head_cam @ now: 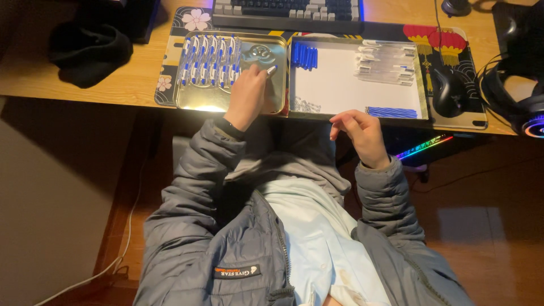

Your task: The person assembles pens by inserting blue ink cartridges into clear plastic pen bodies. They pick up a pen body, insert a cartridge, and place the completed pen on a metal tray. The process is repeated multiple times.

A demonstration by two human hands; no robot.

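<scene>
My left hand [248, 93] reaches over the gold metal tray [192, 102] and grips a blue and white pen [271, 70] beside the row of finished pens [208, 61]. My right hand [362, 133] hovers with curled fingers at the near edge of the white-lined tray [340, 85], holding nothing that I can see. On that tray lie blue pen caps [305, 56], clear pen barrels [385, 63], blue refills [392, 112] and small springs [303, 105].
A keyboard [286, 11] stands behind the trays on a patterned desk mat [170, 56]. A black mouse [446, 90] and headphones [510, 90] lie to the right, a black cloth [88, 51] to the left. The wooden desk edge [85, 96] runs just before my lap.
</scene>
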